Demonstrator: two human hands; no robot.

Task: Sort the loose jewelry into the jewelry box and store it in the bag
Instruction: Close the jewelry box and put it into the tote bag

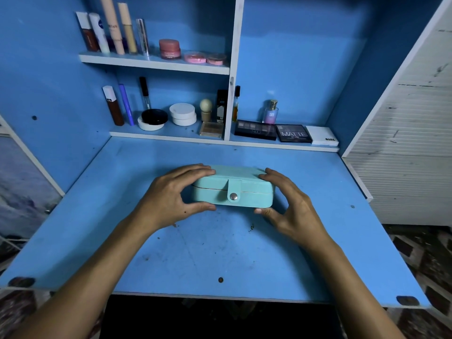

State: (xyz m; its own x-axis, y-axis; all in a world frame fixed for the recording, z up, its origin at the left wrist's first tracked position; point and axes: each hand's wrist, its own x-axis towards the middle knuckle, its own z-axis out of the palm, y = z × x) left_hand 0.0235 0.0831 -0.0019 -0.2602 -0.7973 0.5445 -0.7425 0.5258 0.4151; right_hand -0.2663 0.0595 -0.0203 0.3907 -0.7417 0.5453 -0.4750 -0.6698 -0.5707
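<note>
1. I am holding the turquoise jewelry box (233, 189) between both hands, and it is sitting on the blue desk (195, 253), about midway across and nearer the back shelves than the front edge.
2. My left hand (171, 194) is gripping the box's left end, fingers curling over the lid and thumb pressing along the lower front edge.
3. My right hand (291, 204) is gripping the right end the same way, fingers lying on the lid's corner, thumb touching the front bottom corner.
4. The box's lid is lying shut, with the strap (233, 192) hanging down the front and its metal snap facing me.
5. Behind the box, eyeshadow palettes (274, 133) and a perfume bottle (271, 112) are resting on the lower shelf (171, 137).
</note>
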